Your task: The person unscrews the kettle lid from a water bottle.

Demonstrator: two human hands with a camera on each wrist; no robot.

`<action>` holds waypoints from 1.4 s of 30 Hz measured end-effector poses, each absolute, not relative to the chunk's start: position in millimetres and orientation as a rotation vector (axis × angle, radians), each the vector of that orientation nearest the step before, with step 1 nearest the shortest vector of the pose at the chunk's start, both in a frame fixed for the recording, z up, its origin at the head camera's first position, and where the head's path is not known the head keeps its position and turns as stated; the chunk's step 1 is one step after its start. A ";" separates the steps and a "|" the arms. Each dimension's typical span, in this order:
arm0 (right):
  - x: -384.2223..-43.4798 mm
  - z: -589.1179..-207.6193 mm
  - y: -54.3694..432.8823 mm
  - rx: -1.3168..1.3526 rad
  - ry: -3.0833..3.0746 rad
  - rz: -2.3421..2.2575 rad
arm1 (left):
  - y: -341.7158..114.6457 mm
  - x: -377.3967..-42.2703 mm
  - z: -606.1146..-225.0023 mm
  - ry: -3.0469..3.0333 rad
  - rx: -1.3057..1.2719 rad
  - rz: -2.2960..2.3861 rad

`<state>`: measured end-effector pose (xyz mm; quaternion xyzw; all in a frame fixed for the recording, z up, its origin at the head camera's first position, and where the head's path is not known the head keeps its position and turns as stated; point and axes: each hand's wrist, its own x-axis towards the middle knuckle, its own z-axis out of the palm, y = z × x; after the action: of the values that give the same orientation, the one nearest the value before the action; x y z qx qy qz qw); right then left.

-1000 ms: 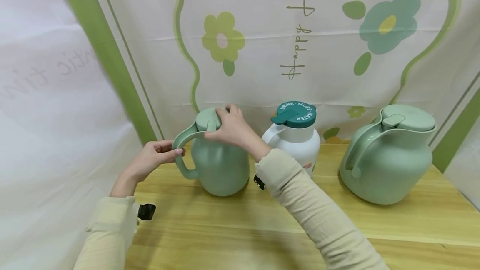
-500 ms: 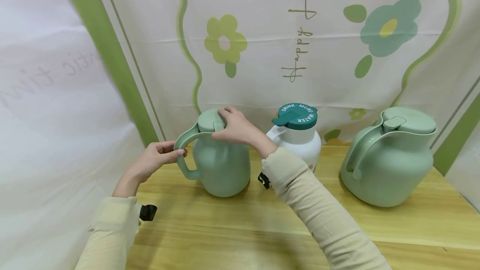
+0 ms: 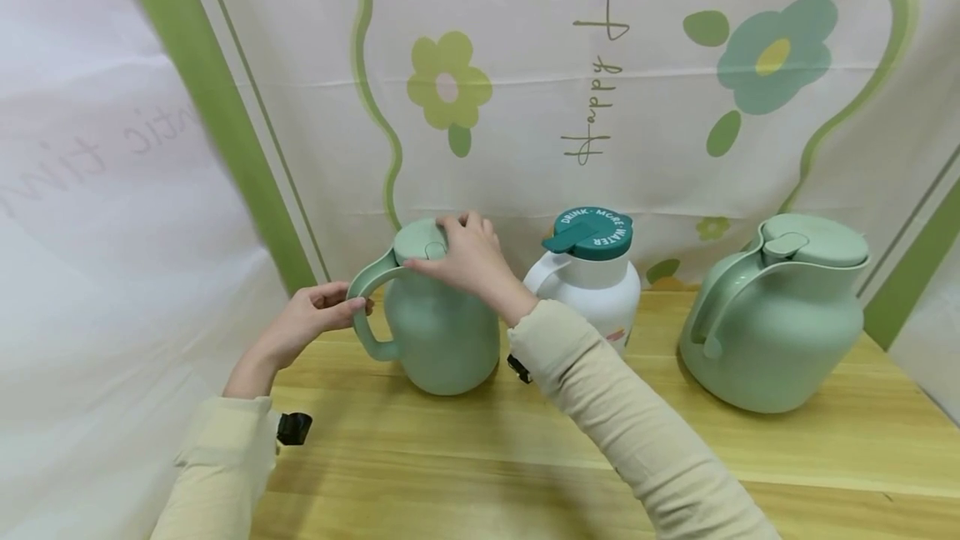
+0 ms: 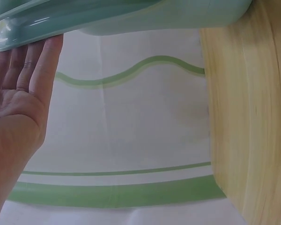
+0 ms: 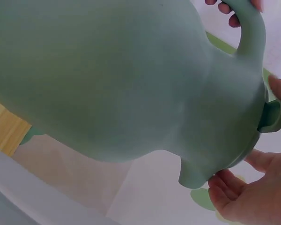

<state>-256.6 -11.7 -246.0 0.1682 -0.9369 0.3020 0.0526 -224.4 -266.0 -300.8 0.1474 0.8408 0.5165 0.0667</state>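
Observation:
A pale green insulated jug [image 3: 446,348] stands upright on the wooden table. At its left my left hand [image 3: 303,319] pinches the jug's handle [image 3: 369,342] between thumb and fingers. In the left wrist view, that hand's fingers [image 4: 41,65] lie extended against the handle [image 4: 70,26]. My right hand [image 3: 472,261] reaches over the jug and grips the round lid [image 3: 416,240], its thumb at the front rim. Seen from the right wrist, the right hand [image 5: 260,190] has fingers and thumb about the lid, near its small lever [image 5: 274,116] and the jug's spout [image 5: 193,174].
Close to the right forearm stands a white jug [image 3: 600,294] with a dark teal lid. Farther right is a second, wider green jug [image 3: 780,332]. A printed fabric backdrop [image 3: 510,165] hangs behind the wooden table [image 3: 420,465] and along its left side.
The right thumb has shifted left along the lid's front, and the lid's lever now sits slightly farther right. The left hand keeps its pinch on the handle. The jug stays in place.

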 end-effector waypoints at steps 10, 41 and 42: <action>-265.2 -240.8 0.2 0.574 -2.852 1.020 | -267.6 -228.0 -304.6 2.524 0.448 1.565; -261.0 -246.8 -20.7 0.440 -2.826 0.798 | -264.1 -226.0 -303.9 2.548 0.436 1.549; -261.2 -246.3 -20.6 0.444 -2.828 0.806 | -264.3 -225.9 -303.9 2.549 0.436 1.550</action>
<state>-261.2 -20.6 -246.3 0.1487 -0.9476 0.2699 0.0839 -225.9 -264.3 -303.9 0.1443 0.8437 0.5131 0.0633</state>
